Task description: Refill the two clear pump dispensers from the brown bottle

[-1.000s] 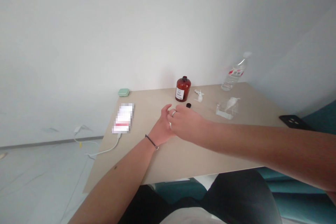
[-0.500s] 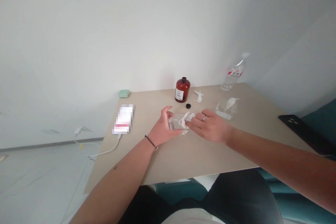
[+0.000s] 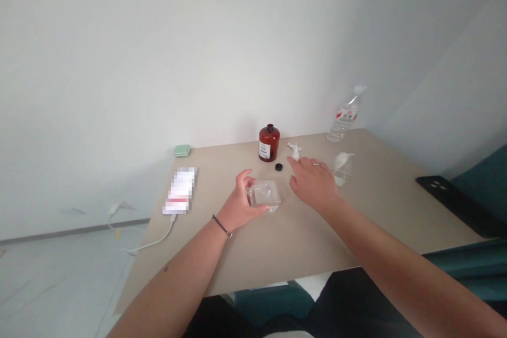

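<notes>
My left hand [image 3: 242, 202] is wrapped around a clear square bottle [image 3: 266, 194] above the table, its uncapped mouth facing up. My right hand [image 3: 313, 182] hovers to the right of it, palm down, index finger stretched out and thumb apart; I see nothing between them, though the palm is hidden. Just beyond its fingertips lies a white pump top [image 3: 296, 152], partly covered by the hand. A brown bottle [image 3: 269, 143] with a white label stands uncapped at the back, a small black cap [image 3: 279, 167] in front of it. Another clear bottle [image 3: 341, 173] with a white pump is beside my right hand.
A clear water bottle [image 3: 344, 119] stands at the back right. A black phone [image 3: 447, 203] rests at the right edge. To the left are a phone with a blurred screen [image 3: 180, 190], its white cable [image 3: 156, 243] and a green case [image 3: 182, 151].
My right hand has drawn away from the clear bottle, toward the upper right. The white piece it gripped there is off the bottle, whose mouth now shows. My left hand keeps its hold.
</notes>
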`<act>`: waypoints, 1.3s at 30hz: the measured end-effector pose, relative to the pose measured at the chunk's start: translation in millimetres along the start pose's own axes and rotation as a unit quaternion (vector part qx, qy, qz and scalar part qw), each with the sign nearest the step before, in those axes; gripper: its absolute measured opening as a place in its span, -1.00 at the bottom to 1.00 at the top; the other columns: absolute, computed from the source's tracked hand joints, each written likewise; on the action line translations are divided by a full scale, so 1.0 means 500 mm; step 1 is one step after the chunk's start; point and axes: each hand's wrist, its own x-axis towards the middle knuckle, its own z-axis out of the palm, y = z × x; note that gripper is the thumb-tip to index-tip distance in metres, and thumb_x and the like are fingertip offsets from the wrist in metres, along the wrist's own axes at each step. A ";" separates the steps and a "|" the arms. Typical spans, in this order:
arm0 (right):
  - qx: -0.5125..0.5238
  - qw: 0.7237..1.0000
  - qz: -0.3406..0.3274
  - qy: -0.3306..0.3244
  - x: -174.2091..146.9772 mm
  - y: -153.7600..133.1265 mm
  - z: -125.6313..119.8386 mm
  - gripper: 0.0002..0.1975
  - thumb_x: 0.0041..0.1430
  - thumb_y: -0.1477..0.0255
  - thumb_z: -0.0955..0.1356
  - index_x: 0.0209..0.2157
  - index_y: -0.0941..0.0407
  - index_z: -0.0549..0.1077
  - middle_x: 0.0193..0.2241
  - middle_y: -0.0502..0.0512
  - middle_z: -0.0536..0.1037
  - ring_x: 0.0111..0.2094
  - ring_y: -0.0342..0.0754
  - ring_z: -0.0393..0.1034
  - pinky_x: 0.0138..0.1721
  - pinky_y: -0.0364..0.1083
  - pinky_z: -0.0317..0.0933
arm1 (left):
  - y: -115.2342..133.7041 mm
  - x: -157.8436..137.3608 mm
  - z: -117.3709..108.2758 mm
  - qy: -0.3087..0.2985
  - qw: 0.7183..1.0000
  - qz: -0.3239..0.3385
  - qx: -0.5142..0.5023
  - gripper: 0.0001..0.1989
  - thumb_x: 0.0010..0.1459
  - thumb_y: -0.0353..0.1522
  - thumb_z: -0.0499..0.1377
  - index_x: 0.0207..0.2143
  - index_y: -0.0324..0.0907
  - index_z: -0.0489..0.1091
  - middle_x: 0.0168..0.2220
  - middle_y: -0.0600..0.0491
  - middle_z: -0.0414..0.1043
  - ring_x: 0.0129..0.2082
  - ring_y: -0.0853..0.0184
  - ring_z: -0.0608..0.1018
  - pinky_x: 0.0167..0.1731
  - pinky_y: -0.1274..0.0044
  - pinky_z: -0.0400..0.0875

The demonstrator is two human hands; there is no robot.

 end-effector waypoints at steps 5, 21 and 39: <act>0.094 0.990 0.014 -0.108 0.113 -0.026 0.044 -0.62 0.32 0.35 0.27 0.06 0.23 0.50 -0.03 0.46 0.58 -0.03 0.27 0.49 -0.04 0.12 0.26 | 0.000 -0.001 0.000 -0.006 1.000 -0.005 -0.004 0.02 -0.07 -0.35 0.46 0.27 -0.04 -0.16 0.04 -0.06 0.27 -0.11 0.23 0.51 -0.25 0.44 0.48; 0.584 0.810 -0.033 0.049 -0.010 -0.070 0.010 -0.85 0.18 0.32 0.36 -0.21 0.04 0.44 -0.17 0.10 0.62 -0.11 0.03 0.53 -0.01 0.05 0.36 | -0.007 0.002 -0.001 0.009 1.000 0.013 0.008 0.05 -0.10 -0.33 0.49 0.29 -0.03 -0.10 0.03 -0.04 0.29 -0.11 0.22 0.53 -0.04 0.26 0.46; 0.200 0.978 0.054 -0.023 0.057 -0.004 0.046 -0.56 0.33 0.41 0.33 0.22 0.11 0.36 0.01 0.25 0.64 0.05 0.14 0.53 0.11 0.09 0.33 | -0.005 0.001 -0.003 0.001 1.000 0.003 0.012 0.04 -0.07 -0.32 0.47 0.31 -0.07 -0.11 0.07 -0.10 0.28 0.00 0.12 0.50 0.05 0.15 0.43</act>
